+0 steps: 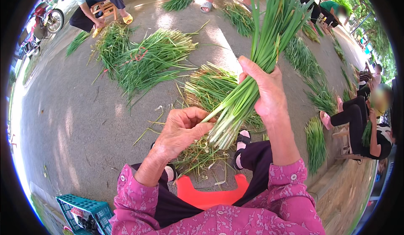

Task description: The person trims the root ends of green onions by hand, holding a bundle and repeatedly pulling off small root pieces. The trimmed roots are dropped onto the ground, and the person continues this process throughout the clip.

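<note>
A thick bunch of Chinese chives (262, 53) is clasped in my right hand (268, 89), its leaves pointing up and away, its pale root ends down toward me. My left hand (186, 130) pinches the white end of one stalk at the left side of the bunch. Behind the bunch lies a heap of loose chives (208, 86) on the pavement, partly covered by my hands. Scattered trimmings (202, 159) of dry leaves and peeled skins lie between my feet.
I sit on a red plastic stool (211, 194). More chive piles (151, 58) lie ahead on the pavement (79, 108); a tied bundle (315, 143) is at the right. A teal plastic crate (85, 214) stands lower left. Other people sit around, one on a wooden chair (105, 9).
</note>
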A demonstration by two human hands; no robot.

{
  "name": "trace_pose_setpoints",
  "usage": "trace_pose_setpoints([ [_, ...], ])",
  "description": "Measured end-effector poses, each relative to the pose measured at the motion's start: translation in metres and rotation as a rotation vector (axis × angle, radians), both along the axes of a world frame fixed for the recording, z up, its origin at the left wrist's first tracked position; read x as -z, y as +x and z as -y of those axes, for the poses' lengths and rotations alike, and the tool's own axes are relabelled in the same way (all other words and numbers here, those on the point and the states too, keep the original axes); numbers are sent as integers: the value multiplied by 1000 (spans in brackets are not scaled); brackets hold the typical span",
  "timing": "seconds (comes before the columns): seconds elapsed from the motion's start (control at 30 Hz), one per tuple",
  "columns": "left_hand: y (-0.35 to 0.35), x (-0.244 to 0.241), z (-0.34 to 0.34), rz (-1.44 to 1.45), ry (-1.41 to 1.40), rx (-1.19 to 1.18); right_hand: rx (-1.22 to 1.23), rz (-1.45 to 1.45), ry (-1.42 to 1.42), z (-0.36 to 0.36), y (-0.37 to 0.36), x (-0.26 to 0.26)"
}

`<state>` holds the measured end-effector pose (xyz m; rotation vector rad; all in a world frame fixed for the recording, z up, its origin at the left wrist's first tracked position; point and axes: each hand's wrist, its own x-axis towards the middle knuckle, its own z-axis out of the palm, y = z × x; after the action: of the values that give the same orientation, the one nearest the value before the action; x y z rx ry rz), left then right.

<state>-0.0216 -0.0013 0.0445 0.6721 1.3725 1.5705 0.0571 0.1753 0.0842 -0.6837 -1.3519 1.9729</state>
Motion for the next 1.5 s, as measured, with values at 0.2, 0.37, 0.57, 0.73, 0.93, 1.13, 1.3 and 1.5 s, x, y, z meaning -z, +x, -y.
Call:
trace_pose_setpoints([
  [0.2, -4, 5, 3, -94, -165, 4, 36, -8, -10, -4, 2, -1],
  [0.37, -7, 12, 6, -436, -268, -19, 40, -19, 3, -7, 3, -2],
  [0.57, -5, 20, 0, -436, 28, -367, 95, -20, -25, -5, 1, -2],
  [0.73, 6, 5, -4, -973, 150, -398, 141, -9, -25, -10, 1, 1],
  [0.93, 23, 5, -13, -1491, 369, -361, 152, -49, -46, -8, -3, 4],
  [1.13, 20, 10, -12, -1603, 317, -296, 134, -36, -38, -4, -5, 6],
  [1.3, 14, 4, -11, -1381, 240, -275, 137, -19, -43, -6, -4, 4],
  [1.5, 1, 13, -3, -519, 254, -187, 155, -50, -36, -9, -3, 5],
])
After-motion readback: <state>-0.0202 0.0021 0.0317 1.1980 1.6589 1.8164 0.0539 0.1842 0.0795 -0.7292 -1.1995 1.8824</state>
